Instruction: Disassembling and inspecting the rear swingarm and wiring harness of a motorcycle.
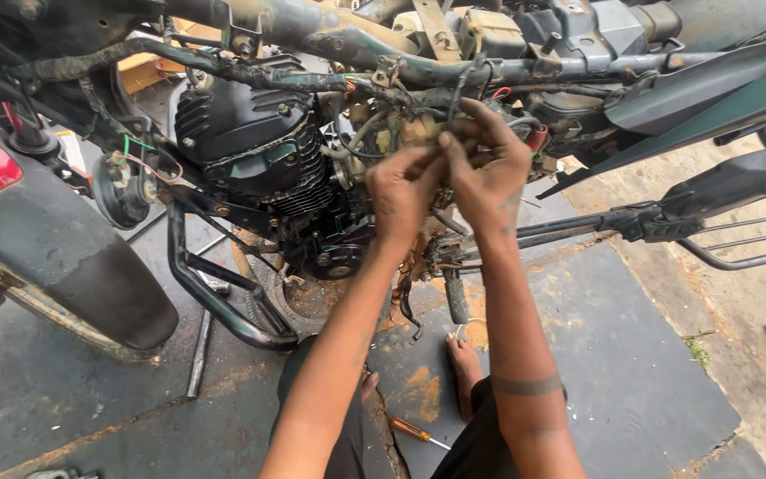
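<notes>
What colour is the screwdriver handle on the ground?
Orange, on the screwdriver lying by the person's foot; head view, the only one.

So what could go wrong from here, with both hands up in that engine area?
Three possible risks. Loose wires hang right around the left hand and right hand, so fingers could snag or tug one. The part they grip is hidden, so a small piece might drop unseen onto the floor. A screwdriver lies beside the bare foot and could be stepped on.
</notes>
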